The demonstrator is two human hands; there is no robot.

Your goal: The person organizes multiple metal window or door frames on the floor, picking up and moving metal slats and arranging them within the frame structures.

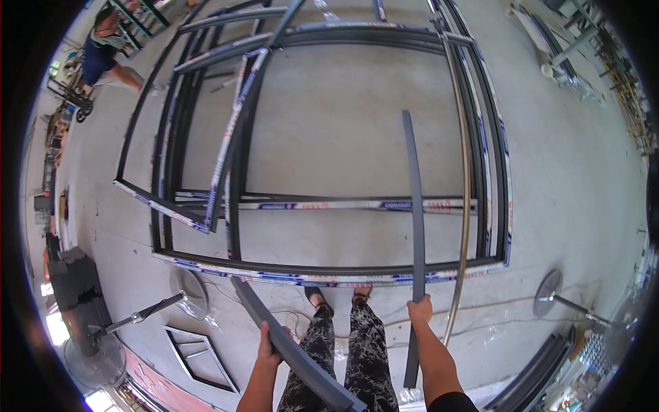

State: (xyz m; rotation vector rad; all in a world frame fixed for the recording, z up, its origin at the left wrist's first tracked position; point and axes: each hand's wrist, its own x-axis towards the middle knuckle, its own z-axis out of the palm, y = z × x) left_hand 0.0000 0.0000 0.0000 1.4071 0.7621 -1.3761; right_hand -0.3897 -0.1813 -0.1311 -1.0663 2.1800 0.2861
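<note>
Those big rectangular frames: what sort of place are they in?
Probably a frame workshop: large frames lie overlapping, the left hand and right hand each hold a long grey bar, and more dark lengths lie at lower right.

Left hand [267, 349] partly hidden by grey bar [300, 362], frames [329, 278] cut off above

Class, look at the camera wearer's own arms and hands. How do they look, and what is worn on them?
The left hand and right hand wear no gloves. The left forearm and right forearm are bare, with no watch visible. A black sleeve shows at the right elbow; no left sleeve is in view.
</note>
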